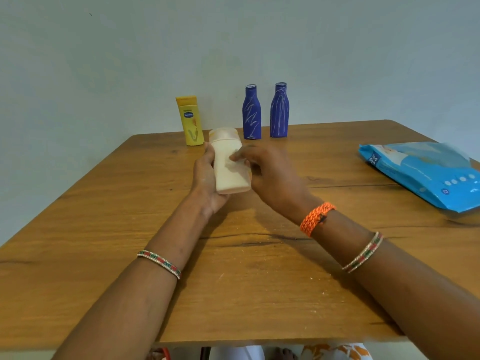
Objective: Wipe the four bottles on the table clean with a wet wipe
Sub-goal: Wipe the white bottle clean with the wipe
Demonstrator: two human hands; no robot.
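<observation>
My left hand [205, 178] grips a cream-white bottle [228, 165] from its left side and holds it tilted above the table. Pressed against the bottle's front by my right hand [270, 172] is a white wet wipe [237, 162]; the fingertips cover part of it. A yellow bottle [191, 120] stands upright at the table's far edge, just behind my left hand. Two blue bottles [251, 113] [279, 110] with whitish streaks stand upright side by side to its right, against the wall.
A blue pack of wet wipes [426, 172] lies flat near the right edge of the wooden table [233, 281]. White specks dot the tabletop near me. A pale wall rises directly behind the bottles.
</observation>
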